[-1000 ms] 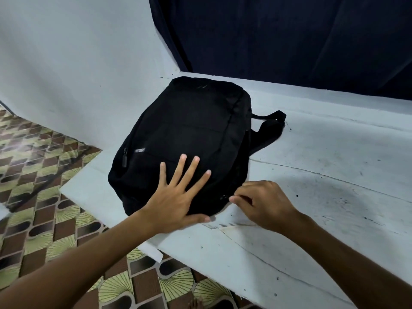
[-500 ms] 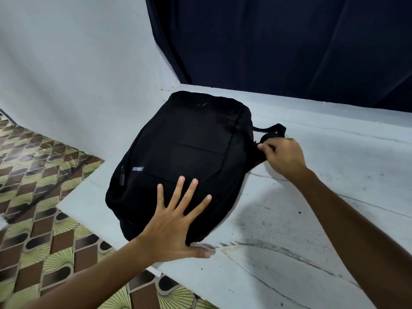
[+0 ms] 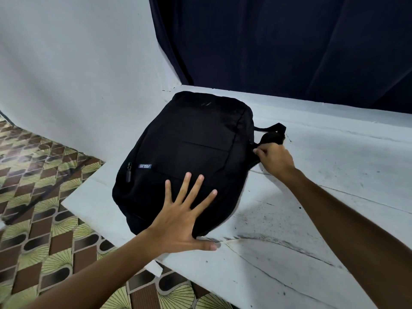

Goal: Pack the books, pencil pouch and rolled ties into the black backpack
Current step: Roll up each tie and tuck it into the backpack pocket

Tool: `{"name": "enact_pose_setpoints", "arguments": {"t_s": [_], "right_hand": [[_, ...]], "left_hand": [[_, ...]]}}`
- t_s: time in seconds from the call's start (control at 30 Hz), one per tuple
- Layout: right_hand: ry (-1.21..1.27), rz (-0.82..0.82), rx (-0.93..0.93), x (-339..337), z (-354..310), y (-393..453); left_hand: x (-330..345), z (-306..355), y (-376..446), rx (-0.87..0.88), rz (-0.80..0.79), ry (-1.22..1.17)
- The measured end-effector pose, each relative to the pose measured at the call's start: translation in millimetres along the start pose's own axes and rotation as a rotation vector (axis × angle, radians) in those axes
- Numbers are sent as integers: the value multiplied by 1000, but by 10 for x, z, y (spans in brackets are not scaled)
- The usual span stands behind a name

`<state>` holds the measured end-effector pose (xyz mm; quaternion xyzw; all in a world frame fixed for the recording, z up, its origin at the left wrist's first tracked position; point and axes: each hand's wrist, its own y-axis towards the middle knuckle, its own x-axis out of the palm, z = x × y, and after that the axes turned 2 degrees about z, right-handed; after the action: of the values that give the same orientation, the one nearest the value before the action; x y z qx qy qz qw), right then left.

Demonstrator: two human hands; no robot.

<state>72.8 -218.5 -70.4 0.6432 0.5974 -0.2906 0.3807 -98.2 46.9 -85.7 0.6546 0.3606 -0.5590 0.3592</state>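
Small blue label [image 3: 145,166] with upside-down "ASUS" lettering on the black backpack [image 3: 194,152] front.

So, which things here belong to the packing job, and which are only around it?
Job:
- black backpack, lying flat
- left hand pressing on it
- right hand pinching at its side

Around:
- white table
- dark curtain
- patterned floor

The left hand [image 3: 181,221] lies flat with its palm down, four fingers straight and spread wide pointing away from the person, thumb stretched out to the right; its bare forearm runs up from the lower left corner. The right hand [image 3: 273,160] is reached farther forward, knuckles up, fingers curled in with the fingertips drawn together in a pinching grip at its left side. Its bare forearm comes in from the lower right, nearly straight.
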Motion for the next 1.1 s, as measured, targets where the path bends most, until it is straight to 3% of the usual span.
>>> {"name": "enact_pose_setpoints", "arguments": {"t_s": [0.17, 0.3, 0.4, 0.47, 0.53, 0.63, 0.8, 0.97, 1.1], "right_hand": [[165, 17, 44, 110, -177, -406], [519, -107, 227, 119, -386, -794], [669, -241, 333, 38, -526, -1019], [695, -295, 345, -5, -640, -1170], [743, -309, 387, -12, -748, -1307], [781, -265, 462, 57, -882, -1489], [824, -181, 529, 235, -1043, -1721], [873, -201, 619, 307, -1161, -1847], [884, -198, 667, 360, -1216, -1889]], "left_hand": [[-49, -47, -26, 49, 44, -105], [-233, -261, -66, 22, 134, -618], [-393, -513, -72, -53, 428, -784], [-412, -782, -75, -146, 704, -635], [-373, -1097, -95, -311, 832, -506], [-233, -1468, -188, -564, 682, -584], [-69, -1684, -253, -795, 236, -1221], [-10, -1727, -231, -831, 5, -1426], [12, -1746, -216, -792, -26, -1420]]}}
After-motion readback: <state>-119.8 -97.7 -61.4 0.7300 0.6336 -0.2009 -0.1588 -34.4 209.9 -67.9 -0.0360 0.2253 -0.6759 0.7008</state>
